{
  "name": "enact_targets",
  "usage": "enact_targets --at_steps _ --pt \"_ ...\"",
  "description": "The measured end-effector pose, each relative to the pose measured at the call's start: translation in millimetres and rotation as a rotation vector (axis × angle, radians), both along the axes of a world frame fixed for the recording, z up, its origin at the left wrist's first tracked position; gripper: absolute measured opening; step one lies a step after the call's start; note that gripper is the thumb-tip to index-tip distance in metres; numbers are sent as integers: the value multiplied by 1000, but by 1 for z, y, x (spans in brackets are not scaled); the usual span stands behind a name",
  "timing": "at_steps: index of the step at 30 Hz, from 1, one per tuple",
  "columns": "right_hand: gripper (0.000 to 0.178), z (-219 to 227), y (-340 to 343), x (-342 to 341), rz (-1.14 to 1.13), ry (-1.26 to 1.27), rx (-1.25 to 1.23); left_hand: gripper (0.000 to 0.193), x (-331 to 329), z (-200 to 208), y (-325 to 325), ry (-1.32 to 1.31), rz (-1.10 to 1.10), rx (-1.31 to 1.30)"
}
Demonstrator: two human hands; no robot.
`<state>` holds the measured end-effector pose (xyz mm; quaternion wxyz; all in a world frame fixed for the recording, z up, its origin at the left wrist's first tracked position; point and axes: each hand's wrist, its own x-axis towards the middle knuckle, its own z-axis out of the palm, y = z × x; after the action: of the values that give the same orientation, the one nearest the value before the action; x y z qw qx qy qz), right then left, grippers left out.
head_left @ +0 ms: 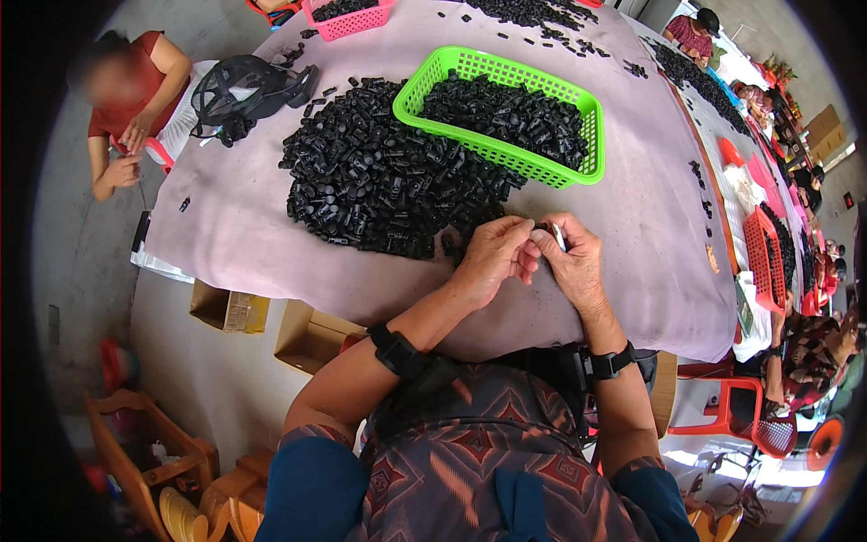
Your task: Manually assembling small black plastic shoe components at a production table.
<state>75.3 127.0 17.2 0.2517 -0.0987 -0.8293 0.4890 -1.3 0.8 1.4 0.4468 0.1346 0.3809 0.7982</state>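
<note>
My left hand (pixel 493 256) is at the near edge of the cloth-covered table, its thumb and fingertips pinched together. Whatever it holds is too small or hidden to name. Right beside it, my right hand (pixel 574 260) is closed around a small shiny metal tool (pixel 559 238), most of which its fingers cover. The fingertips of both hands nearly meet. Just beyond them spreads a large heap of small black plastic parts (pixel 379 176). A bright green plastic basket (pixel 596 135) stands against the heap's right side, holding more of these parts.
A black mesh bag (pixel 242 95) lies at the table's far left. Pink baskets (pixel 348 20) and scattered black parts are at the back. Cardboard boxes (pixel 307 336) sit below the table edge. A person in red (pixel 149 86) sits at left; others work along tables at right, near a red basket (pixel 764 262).
</note>
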Motion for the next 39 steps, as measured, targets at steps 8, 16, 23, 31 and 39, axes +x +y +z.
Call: enact_targets --at_steps 8,16,23,31,39 --pt "16 0 1 0 2 -4 44 19 -1 0 0 7 -5 -6" --pt "16 -1 -1 0 -19 22 92 19 -2 0 -1 -2 -27 -7" --pt "12 -1 -1 1 -25 16 104 20 -2 -1 0 -7 -30 10" --pt "11 2 -2 0 3 5 26 20 -2 -1 -1 -2 -39 14" --pt "12 -1 1 0 16 17 -51 20 -1 -2 1 -2 -20 16"
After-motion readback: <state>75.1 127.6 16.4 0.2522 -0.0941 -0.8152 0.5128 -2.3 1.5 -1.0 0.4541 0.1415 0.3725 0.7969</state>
